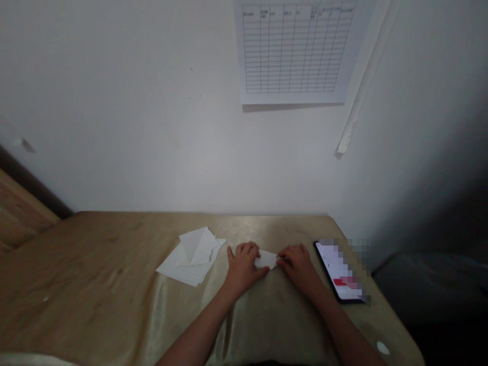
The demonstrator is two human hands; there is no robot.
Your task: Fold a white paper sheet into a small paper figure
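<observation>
A small folded piece of white paper (266, 260) lies on the table between my two hands. My left hand (245, 264) rests over its left end, thumb along the near edge and fingers curled at the far edge. At the right end, my right hand (296, 262) pinches the paper's tip between thumb and fingers. The hands partly cover the paper's ends. Left of my left hand is a stack of white paper sheets (179, 268), with a folded white paper piece (198, 245) on top.
The table (95, 274) has a wrinkled tan cover and meets a white wall (152, 127). A smartphone (337, 274), its screen lit and partly pixelated, lies at the right. A white scrap (383, 347) is near the right edge. A printed grid sheet (293, 56) hangs on the wall.
</observation>
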